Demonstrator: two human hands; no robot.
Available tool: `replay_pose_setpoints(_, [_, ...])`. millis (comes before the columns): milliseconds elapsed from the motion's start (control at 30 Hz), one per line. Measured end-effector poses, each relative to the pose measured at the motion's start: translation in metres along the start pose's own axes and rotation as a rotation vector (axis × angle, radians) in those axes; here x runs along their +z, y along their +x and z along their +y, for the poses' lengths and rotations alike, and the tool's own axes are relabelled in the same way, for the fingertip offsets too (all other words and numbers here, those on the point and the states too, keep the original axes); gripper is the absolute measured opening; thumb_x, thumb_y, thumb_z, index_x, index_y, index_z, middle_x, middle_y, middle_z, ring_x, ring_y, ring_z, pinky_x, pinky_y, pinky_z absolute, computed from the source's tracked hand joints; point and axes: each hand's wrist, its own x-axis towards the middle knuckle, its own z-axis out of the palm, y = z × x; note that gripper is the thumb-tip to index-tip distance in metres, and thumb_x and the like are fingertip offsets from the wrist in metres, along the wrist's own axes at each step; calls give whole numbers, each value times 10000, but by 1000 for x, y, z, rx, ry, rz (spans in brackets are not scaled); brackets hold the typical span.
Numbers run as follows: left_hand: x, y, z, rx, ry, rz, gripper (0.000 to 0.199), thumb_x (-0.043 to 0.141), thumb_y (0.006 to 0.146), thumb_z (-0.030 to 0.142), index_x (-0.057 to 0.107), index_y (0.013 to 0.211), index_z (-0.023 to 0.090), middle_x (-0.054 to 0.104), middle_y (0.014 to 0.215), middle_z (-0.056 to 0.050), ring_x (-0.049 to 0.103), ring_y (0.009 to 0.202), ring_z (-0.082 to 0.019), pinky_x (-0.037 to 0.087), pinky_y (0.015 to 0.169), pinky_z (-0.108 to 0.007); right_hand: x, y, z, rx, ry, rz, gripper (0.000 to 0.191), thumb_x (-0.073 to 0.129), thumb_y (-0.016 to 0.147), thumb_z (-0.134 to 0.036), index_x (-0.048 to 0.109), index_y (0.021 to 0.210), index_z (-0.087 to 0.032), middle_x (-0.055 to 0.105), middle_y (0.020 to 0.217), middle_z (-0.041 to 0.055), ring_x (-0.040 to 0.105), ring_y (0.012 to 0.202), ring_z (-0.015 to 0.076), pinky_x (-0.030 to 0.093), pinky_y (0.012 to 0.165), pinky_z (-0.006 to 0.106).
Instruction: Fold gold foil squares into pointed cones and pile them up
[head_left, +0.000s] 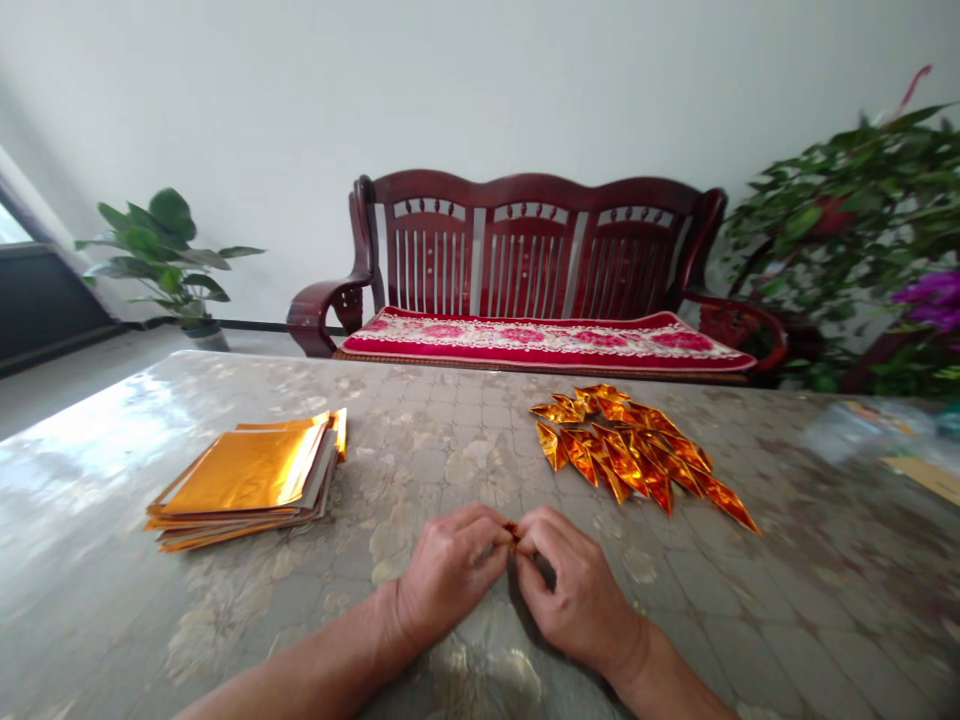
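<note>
Left hand [450,580] and right hand [577,600] both closed, fingertips [491,525] meeting just above the tabletop [420,450], pinching one small gold foil piece [512,533] between them. Most of that piece hidden by the fingers, only a crumpled orange-gold tip showing, exact shape impossible to tell. Position of the pinch: straight out from the middle of the dark red wooden bench [525,250], at the near edge of the view.

Progress, judging from the layout: a good batch apparently done, with a loose heap of pointed folded gold foil pieces [622,450] in front of the right half of the bench, near the right hand but not touching it. Plenty apparently left too: a stack of flat gold foil sheets [247,480] in front of the left arm of the bench, edges slightly fanned, well apart from both hands. Exact counts not possible from this view.

No brand, label or readable writing on the sheets or folded pieces. Clear plastic packet [862,430] to the right of the bench, its print too blurred to read. Around the bench: red floral cushion [540,340] on its seat, potted green plant [165,260] to its left, leafy plant with purple flowers [840,220] to its right.
</note>
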Motion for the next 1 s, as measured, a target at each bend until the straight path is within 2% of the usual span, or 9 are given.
replay_pose_setpoints(267, [-4, 1, 4, 160, 30, 27, 134, 594, 854, 82, 668, 829, 191, 735, 853, -15, 683, 749, -114, 512, 717, -186, -5, 1, 0, -61, 56, -25, 179, 459, 831, -47, 443, 802, -223, 557, 809, 42, 552, 787, 185, 469, 713, 295])
replay_pose_setpoints(567, [-9, 0, 8, 287, 18, -8, 119, 590, 877, 94, 672, 872, 179, 743, 859, -37, 686, 711, -124, 517, 702, -193, -10, 0, 1, -110, 112, -44, 188, 488, 799, -43, 454, 817, -227, 562, 817, 39, 554, 780, 181, 479, 708, 293])
replay_pose_setpoints(633, [-7, 2, 5, 257, -15, -23, 128, 581, 885, 94, 674, 865, 179, 741, 860, -39, 688, 727, -125, 519, 714, -192, -10, 1, 2, -85, 114, -55, 178, 486, 819, -48, 465, 815, -225, 569, 822, 39, 564, 784, 178, 482, 712, 291])
replay_pose_setpoints(800, [-9, 6, -6, 72, -85, -63, 143, 566, 936, 143, 688, 877, 186, 731, 871, -36, 682, 801, -125, 516, 752, -190, -10, 4, 11, -16, 69, -80, 140, 527, 905, -97, 558, 840, -217, 620, 864, 36, 603, 838, 170, 489, 762, 287])
replay_pose_setpoints(1000, [-18, 8, -13, -42, 71, -79, 112, 619, 928, 210, 698, 849, 198, 724, 844, -16, 672, 775, -133, 509, 736, -208, -13, -1, 29, 24, -41, -44, 62, 629, 911, -194, 678, 893, -226, 658, 871, 31, 630, 827, 172, 507, 757, 289])
